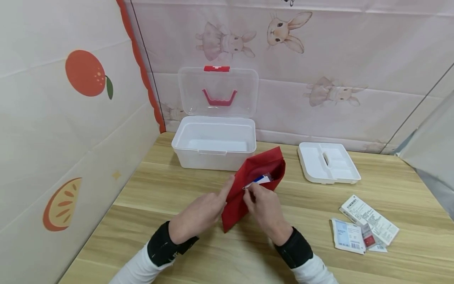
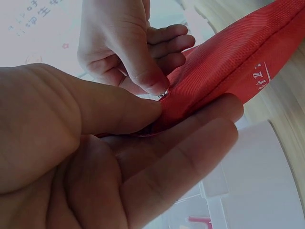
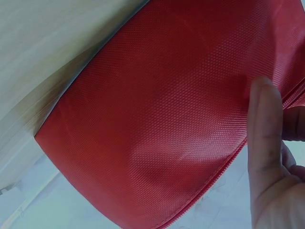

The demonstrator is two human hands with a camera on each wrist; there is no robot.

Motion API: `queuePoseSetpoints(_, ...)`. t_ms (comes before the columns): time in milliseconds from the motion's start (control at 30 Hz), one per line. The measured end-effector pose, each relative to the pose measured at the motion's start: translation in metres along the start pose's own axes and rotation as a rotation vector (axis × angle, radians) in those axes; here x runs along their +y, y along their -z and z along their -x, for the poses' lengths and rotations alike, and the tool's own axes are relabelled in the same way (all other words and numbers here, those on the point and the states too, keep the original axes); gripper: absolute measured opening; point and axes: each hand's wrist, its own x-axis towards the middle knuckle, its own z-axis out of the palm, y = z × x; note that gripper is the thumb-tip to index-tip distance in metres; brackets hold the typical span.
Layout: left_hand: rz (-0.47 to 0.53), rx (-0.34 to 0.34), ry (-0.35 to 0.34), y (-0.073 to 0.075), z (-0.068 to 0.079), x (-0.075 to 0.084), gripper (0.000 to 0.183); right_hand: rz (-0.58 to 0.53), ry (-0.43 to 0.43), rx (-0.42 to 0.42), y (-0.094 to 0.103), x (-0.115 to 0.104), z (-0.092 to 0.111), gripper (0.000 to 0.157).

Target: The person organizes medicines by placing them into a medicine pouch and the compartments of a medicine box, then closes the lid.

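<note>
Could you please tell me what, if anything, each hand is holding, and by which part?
Both hold the red pouch: the left hand grips its zippered edge; the right hand pinches the zip pull.

Fingers [image 1: 254,190] grip the red pouch [image 1: 236,202]; open box [image 1: 213,160] behind.

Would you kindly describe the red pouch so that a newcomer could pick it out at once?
On the wooden table, find the white box with its raised clear lid. Nearer the person, the left hand grips the red pouch and the right hand pinches its zip pull. Its red fabric sets it apart from the white tray and pale packets.
</note>
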Motion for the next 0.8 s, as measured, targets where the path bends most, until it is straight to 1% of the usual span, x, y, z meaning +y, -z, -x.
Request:
queuePoseSetpoints(300,-0.005,-0.027,0.017,0.0007,-0.0004,0.0007,0.084,0.016,-0.008,0.017,0.0006,0.0026,-0.0008,0.007)
queuePoseSetpoints(433,-0.038,-0.029,0.024,0.0014,-0.0004,0.0015,0.079,0.023,-0.013,0.022,0.0009,0.0036,-0.0013,0.007)
queuePoseSetpoints(667,-0.126,-0.018,0.028,0.0015,-0.0013,0.0027,0.069,0.03,-0.032,0.027,0.0026,0.0058,-0.0022,0.006)
queuePoseSetpoints(800,-0.127,-0.02,0.037,0.0016,-0.0017,0.0033,0.069,0.032,-0.031,0.024,0.0032,0.0072,-0.0025,0.006)
